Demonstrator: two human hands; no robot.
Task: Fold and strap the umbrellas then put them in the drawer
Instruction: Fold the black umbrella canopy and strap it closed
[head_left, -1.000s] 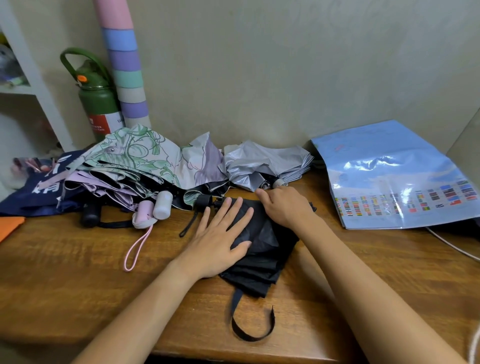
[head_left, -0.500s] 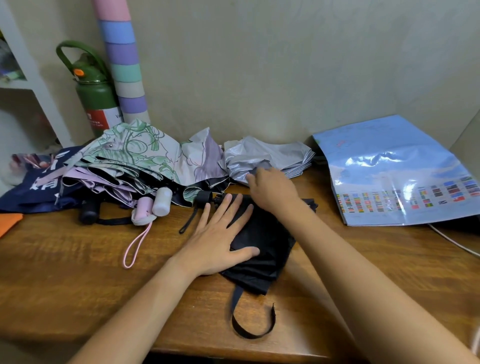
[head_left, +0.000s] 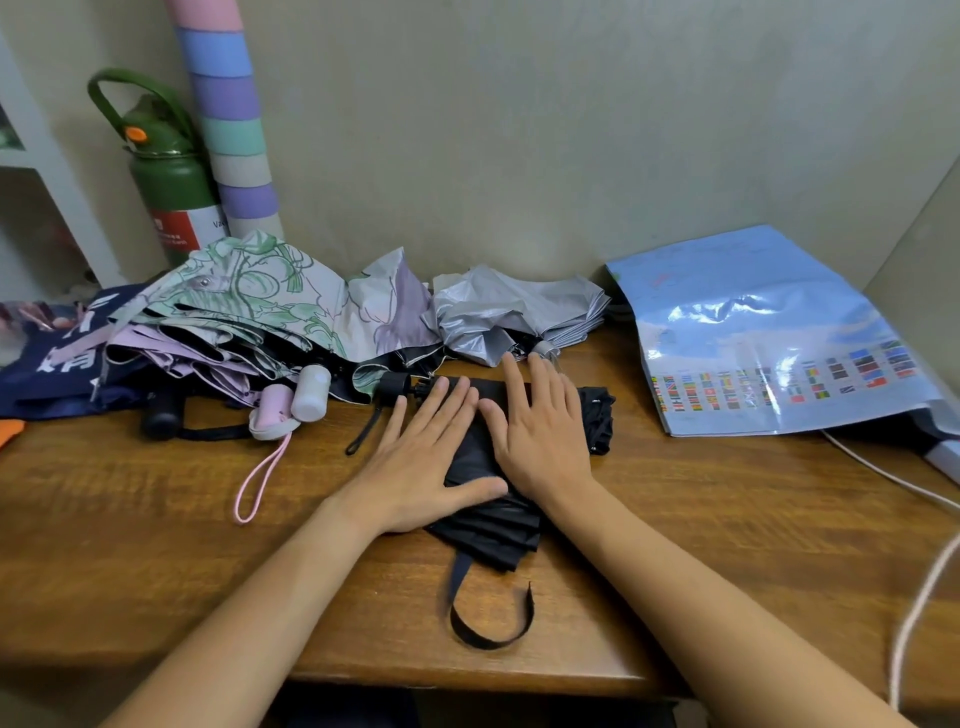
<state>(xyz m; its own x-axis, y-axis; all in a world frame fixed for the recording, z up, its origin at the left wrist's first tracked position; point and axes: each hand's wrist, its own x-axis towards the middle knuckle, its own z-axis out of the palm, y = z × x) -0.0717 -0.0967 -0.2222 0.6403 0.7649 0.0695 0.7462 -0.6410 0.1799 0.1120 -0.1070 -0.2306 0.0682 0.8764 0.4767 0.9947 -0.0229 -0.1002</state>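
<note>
Both palms flat, fingers straight: left hand (head_left: 421, 457) and right hand (head_left: 540, 431) press the black umbrella (head_left: 493, 525) on the desk (head_left: 156, 519). Fabric's probably floppy and slippery, so I'd pinch its strap (head_left: 488, 618) next.

My hands (head_left: 483, 441) lie on the folded umbrella (head_left: 597, 415) on the table (head_left: 156, 545); behind it, two unfolded umbrellas (head_left: 363, 317); right, a poster (head_left: 753, 312).

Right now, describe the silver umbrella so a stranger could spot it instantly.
On the wooden desk, look along the back wall. The silver umbrella lies crumpled between the floral umbrella and the blue flag poster. It alone is plain shiny grey.
</note>
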